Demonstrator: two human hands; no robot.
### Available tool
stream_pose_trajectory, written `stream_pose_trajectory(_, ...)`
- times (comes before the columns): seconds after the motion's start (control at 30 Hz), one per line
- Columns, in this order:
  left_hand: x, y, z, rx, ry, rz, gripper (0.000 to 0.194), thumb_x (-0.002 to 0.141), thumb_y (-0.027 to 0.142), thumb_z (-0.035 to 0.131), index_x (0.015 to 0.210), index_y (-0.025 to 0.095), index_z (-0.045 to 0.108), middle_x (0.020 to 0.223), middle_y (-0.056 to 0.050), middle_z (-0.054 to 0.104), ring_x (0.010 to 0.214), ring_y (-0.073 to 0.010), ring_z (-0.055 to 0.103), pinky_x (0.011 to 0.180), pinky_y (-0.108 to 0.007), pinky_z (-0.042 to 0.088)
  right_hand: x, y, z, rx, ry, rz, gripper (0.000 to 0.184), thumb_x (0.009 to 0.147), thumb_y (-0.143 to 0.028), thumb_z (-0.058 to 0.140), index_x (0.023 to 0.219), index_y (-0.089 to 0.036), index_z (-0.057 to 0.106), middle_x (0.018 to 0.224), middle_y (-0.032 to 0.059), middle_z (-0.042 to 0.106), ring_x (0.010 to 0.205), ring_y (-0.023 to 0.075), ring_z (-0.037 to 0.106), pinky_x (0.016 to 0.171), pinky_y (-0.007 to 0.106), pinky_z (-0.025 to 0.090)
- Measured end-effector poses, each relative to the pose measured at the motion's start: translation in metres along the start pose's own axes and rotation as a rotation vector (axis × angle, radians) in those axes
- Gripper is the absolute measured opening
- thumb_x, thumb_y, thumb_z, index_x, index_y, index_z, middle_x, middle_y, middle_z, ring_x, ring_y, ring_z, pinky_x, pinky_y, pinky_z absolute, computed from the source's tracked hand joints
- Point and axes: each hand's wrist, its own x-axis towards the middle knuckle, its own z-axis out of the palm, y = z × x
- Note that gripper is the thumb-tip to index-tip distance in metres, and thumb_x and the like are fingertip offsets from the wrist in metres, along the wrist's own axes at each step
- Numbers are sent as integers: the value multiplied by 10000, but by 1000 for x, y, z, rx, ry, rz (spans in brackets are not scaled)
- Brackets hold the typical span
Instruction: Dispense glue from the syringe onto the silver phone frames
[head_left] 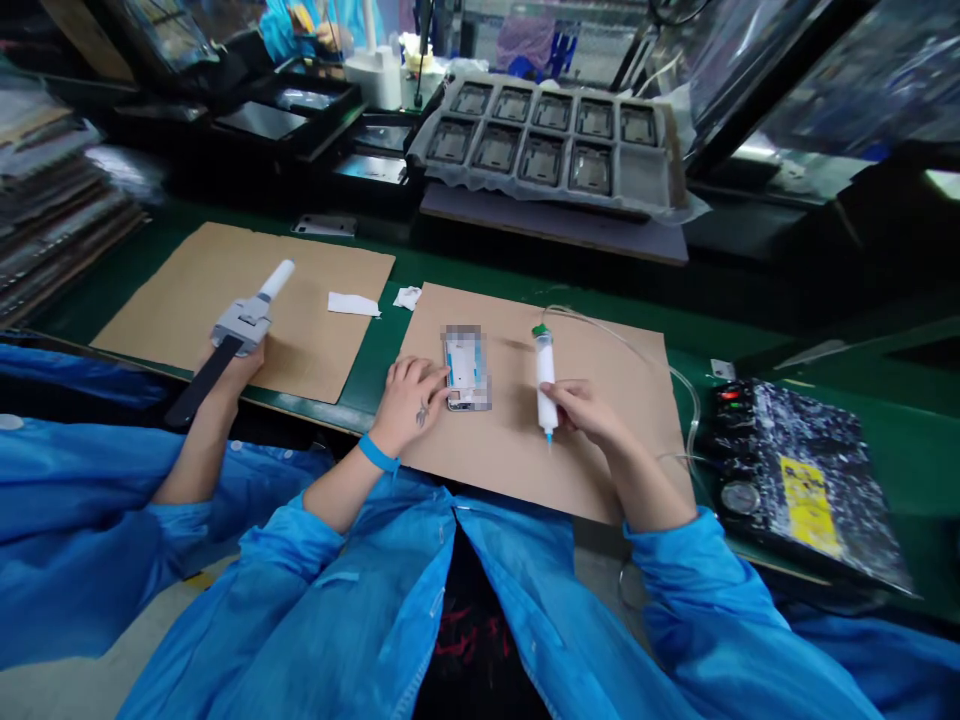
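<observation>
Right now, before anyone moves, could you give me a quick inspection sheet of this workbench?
Surface: green bench under a brown cardboard sheet.
Job's things: white syringe with a blue tip; white-backed phone frame, partly blurred.
Clutter: white paper scraps beside the sheet.
Hands: left hand rests on the frame; right hand grips the syringe.
Cables: clear plastic tube runs from the syringe toward a speckled control box.
Surroundings: grey tray with phone-shaped pockets; a co-worker's hand holds a grey gun with a white cartridge.
</observation>
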Motion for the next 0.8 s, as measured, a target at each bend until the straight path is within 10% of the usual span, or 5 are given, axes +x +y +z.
stream_pose_trajectory(0.13, -5, 8, -30, -22, -138, 10, 637, 1119, 507, 539, 1656, 171, 612, 1694, -202, 583, 1650, -446, 438, 1395, -639, 335, -8, -2, -19, 231, -1, -151, 838, 646, -1053, 730, 809, -233, 672, 525, -2, 596, 426, 150, 526, 400, 285, 437)
stream_pose_trajectory(0.27, -24, 23, -105, -147, -183, -78, 837, 1158, 695, 375, 1819, 183, 325, 1863, -153, 380, 1744, -374, 347, 1410, -545, 369, 8, 5, -25, 360, -64, -380, 629, 735, -728, 977, 959, -237, 652, 687, 16, 728, 557, 186, 694, 517, 299, 561)
stream_pose_trajectory(0.43, -21, 30, -181, -183, -193, -201, 713, 1126, 731, 470, 1646, 264, 615, 1674, -97, 639, 1564, -365, 594, 1341, -495, 463, 46, 25, -8, 512, 163, -366, 605, 813, -699, 889, 1069, -294, 520, 788, -22, 753, 629, 192, 741, 581, 295, 585)
stream_pose_trajectory(0.6, 46, 0, -168, 68, -321, -220, 642, 1083, 628, 595, 1593, 248, 676, 1630, -103, 681, 1494, -398, 640, 1273, -513, 511, 64, 36, 6, 559, 184, -307, 764, 817, -804, 799, 1314, -285, 539, 981, 49, 833, 671, 210, 759, 611, 332, 608)
stream_pose_trajectory(0.8, 148, -35, -125, 244, -177, -291, 613, 982, 138, 584, 1590, 111, 654, 1538, -211, 715, 1450, -407, 655, 1248, -534, 519, 64, 39, 8, 517, 193, -371, 801, 838, -810, 848, 1351, -228, 650, 1124, 106, 842, 748, 190, 755, 701, 344, 629)
